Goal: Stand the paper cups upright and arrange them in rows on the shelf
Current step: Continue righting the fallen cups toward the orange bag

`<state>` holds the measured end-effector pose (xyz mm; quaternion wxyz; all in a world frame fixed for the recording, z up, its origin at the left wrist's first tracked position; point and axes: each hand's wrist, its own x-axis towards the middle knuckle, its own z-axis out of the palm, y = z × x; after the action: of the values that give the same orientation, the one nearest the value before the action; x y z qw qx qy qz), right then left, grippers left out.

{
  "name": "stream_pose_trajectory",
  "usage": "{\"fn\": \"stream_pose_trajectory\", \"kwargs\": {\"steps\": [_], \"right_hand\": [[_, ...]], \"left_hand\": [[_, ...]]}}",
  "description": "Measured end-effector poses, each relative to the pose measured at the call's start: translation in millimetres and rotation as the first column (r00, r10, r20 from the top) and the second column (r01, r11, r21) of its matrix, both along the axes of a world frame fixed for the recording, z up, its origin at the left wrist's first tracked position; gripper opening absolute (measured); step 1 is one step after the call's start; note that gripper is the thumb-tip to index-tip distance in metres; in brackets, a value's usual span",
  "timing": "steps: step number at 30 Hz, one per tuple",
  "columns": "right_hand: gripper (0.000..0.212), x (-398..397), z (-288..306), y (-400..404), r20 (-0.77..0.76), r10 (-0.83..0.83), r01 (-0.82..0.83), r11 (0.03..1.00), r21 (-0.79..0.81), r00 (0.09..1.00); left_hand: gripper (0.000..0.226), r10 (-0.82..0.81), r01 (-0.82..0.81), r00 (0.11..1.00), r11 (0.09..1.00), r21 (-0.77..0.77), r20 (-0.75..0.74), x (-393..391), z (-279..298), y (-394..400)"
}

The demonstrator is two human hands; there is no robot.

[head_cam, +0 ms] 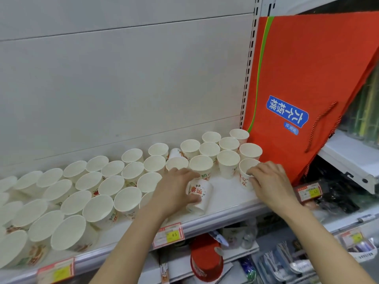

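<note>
White shop shelf point(229, 194) against pale back panel, crowded with upright paper cups point(98, 193) in rough rows, open mouths up. One cup on its side point(199, 195) near front edge, printed wall showing, left hand point(174, 189) curled around it. Right hand point(268, 181) grips upright end cup point(245, 176) at front right, fingers over rim. Another tipped cup point(176, 153) lies in back rows. Red paper gift bag point(303, 89) with rope handle leans just right of cups. Price tags point(169, 234) on shelf lip; packaged goods on lower shelves, blurred.
</note>
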<state>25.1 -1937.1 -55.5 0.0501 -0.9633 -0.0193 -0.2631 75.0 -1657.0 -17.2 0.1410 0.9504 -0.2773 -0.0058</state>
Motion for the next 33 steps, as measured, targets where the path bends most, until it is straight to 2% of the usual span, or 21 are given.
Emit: {"fn": "stream_pose_trajectory", "kwargs": {"steps": [2, 4, 5, 8, 11, 14, 16, 18, 20, 21, 23, 25, 28, 33], "right_hand": [[0.023, -6.2, 2.8, 10.7, 0.071, -0.014, 0.008, 0.996, 0.086, 0.997], [0.027, -13.4, 7.1, 30.3, 0.154, 0.027, -0.054, 0.983, 0.174, 0.988], [0.029, -16.3, 7.7, 43.3, 0.135, 0.065, -0.098, 0.962, 0.254, 0.989], [0.037, -18.0, 5.4, 84.6, -0.133, 0.208, -0.098, 0.818, 0.566, 0.969], [0.049, -8.8, -1.9, 109.8, -0.283, 0.214, 0.029, 0.749, 0.662, 0.935], [0.040, -3.6, -1.6, 114.1, -0.313, 0.059, 0.186, 0.693, 0.696, 0.948], [0.026, -7.7, 4.5, 113.7, -0.338, 0.049, 0.238, 0.617, 0.751, 0.940], [0.011, -13.3, 10.5, 112.7, -0.318, 0.075, 0.216, 0.589, 0.779, 0.945], [0.008, -19.0, 15.2, 111.3, -0.250, 0.067, 0.155, 0.624, 0.766, 0.966], [0.009, -21.6, 15.1, 110.1, -0.200, 0.044, 0.118, 0.681, 0.723, 0.979], [0.012, -25.8, 12.4, 106.1, -0.043, 0.002, 0.021, 0.852, 0.523, 0.999], [0.015, -27.5, 6.3, 101.8, 0.094, 0.045, -0.070, 0.958, 0.277, 0.995], [0.018, -25.8, -2.7, 97.1, 0.134, 0.095, -0.106, 0.991, 0.081, 0.986], [0.018, -22.2, -10.9, 86.8, 0.138, 0.068, -0.076, 0.996, 0.051, 0.988]], "left_hand": [[0.077, -0.076, 0.073, 0.996, 0.993, 0.093, 0.038, -3.3, -4.4, -5.2], [0.087, -0.124, 0.112, 0.990, 0.981, 0.155, 0.067, -3.5, -6.2, -9.7], [0.092, -0.144, 0.129, 0.987, 0.975, 0.182, 0.073, -3.6, -7.5, -11.6], [0.099, -0.141, 0.132, 0.989, 0.979, 0.155, 0.051, -9.7, -14.1, -17.9], [0.091, -0.106, 0.105, 0.994, 0.994, 0.023, 0.026, -21.8, -16.9, -23.3], [0.083, -0.106, 0.102, 0.993, 0.992, -0.077, -0.049, -28.2, -17.3, -18.8], [0.074, -0.075, 0.064, 0.994, 0.990, -0.125, -0.082, -30.4, -15.4, -9.3], [0.062, 0.041, -0.044, 0.999, 0.991, -0.130, -0.027, -29.6, -9.1, 3.4], [0.049, 0.171, -0.167, 0.978, 0.985, -0.043, 0.124, -25.2, -1.3, 16.3], [0.044, 0.208, -0.217, 0.958, 0.976, 0.023, 0.198, -22.5, 2.1, 21.3], [0.038, 0.240, -0.290, 0.932, 0.944, 0.159, 0.274, -18.0, 6.8, 25.3], [0.037, 0.251, -0.328, 0.924, 0.907, 0.262, 0.289, -14.5, 7.0, 21.5], [0.047, 0.276, -0.363, 0.922, 0.858, 0.363, 0.270, -8.4, 4.6, 13.0], [0.059, 0.349, -0.409, 0.911, 0.826, 0.388, 0.218, 5.9, -1.4, 0.9]]}}
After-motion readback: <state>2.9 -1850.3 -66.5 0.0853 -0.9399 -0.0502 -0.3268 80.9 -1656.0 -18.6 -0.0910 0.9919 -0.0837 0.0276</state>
